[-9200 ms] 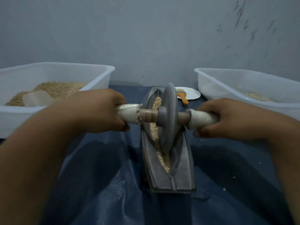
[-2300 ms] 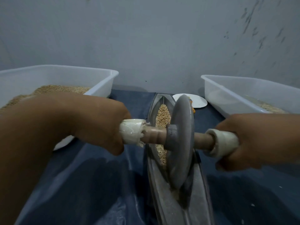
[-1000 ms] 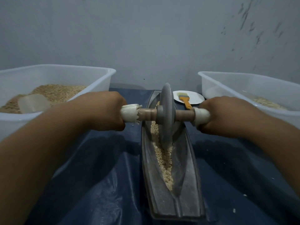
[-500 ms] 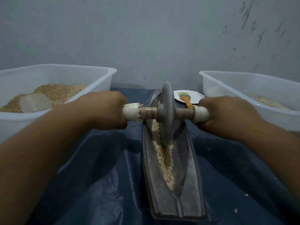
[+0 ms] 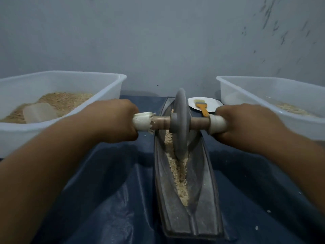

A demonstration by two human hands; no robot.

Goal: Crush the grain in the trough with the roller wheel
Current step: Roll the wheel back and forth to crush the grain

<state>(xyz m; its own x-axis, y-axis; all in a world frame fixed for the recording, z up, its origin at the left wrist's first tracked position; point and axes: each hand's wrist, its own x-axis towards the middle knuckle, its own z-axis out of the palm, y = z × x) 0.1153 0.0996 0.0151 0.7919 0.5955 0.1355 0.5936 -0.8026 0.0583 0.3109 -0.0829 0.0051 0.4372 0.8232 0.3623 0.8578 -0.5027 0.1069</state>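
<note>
Hands gripping roller wheel (image 5: 181, 120) axle over boat-shaped metal trough (image 5: 202, 199), on dark blue sheet (image 5: 109, 208).

Left of trough: white plastic tub (image 5: 105, 88) with tan grain heap and translucent scoop (image 5: 39, 111); right of trough: second white tub (image 5: 263, 88), thin grain layer. Trough long, grey, dusty, pointed ends; coarse pale grain (image 5: 179, 176) along its groove. Grey disc wheel stands upright in groove at far half. Left hand (image 5: 114, 120) and right hand (image 5: 246, 124) each curled round white-wrapped axle ends. Behind trough: white plate (image 5: 212, 103), orange-handled brush (image 5: 202, 107) on it.
</note>
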